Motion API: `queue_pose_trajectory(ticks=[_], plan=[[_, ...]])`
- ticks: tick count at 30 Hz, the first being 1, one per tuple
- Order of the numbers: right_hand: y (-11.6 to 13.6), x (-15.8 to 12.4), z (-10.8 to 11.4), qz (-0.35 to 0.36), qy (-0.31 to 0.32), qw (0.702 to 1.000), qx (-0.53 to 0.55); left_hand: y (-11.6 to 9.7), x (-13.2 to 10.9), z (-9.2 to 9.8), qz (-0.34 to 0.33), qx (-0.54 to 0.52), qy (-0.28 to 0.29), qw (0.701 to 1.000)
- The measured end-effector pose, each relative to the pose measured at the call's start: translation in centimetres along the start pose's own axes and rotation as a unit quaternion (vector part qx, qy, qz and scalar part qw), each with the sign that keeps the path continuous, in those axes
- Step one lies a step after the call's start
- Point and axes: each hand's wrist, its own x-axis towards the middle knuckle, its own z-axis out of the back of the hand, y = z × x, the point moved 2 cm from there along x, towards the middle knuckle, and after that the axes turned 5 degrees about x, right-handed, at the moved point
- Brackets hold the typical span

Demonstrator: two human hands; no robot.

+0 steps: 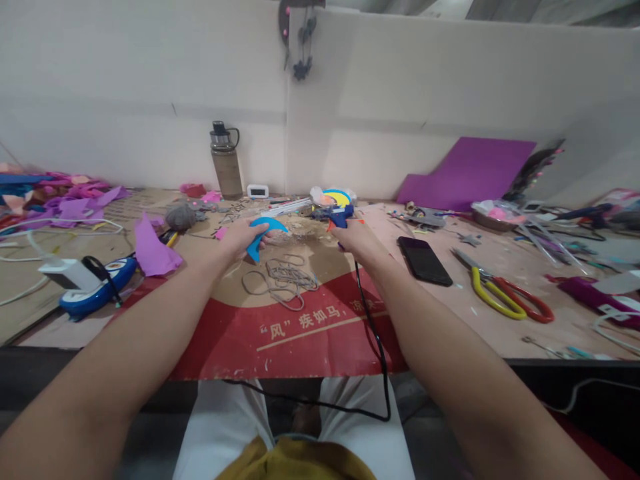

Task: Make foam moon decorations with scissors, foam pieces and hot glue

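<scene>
Between the thumb and fingers of my left hand [243, 239] is a blue crescent-shaped cutout [263, 231], held just above the work mat. My right hand [356, 237] is wrapped round a blue hot glue gun [341, 215] with an orange trigger. The gun points away from me, and its black cord [369, 313] runs down over the table edge. Below and between the hands lies a loose tangle of grey cord [287, 277]. Behind the glue gun is a yellow and blue round piece [336, 198], partly covered.
Right of my right arm are a black phone [425, 261] and scissors [503, 287] with yellow and red handles. A bottle [226, 160] stands near the wall. To the left are a blue power strip [97, 293], purple scraps [153, 247] and grey yarn [181, 216]. A purple sheet [475, 173] leans at the back.
</scene>
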Motion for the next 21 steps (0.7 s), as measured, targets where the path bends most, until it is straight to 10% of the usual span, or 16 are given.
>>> queue_pose_trajectory(ticks=[6,21], plan=[[1.5,-0.7,-1.6,0.076,0.042,0.989,0.120,0.7,0.5,0.1,0.038,-0.035,-0.013,0.999],[1.4,-1.0,-2.9,0.203,0.027,0.979,0.000,-0.1,0.1,0.0,0.050,-0.088,-0.032,0.994]])
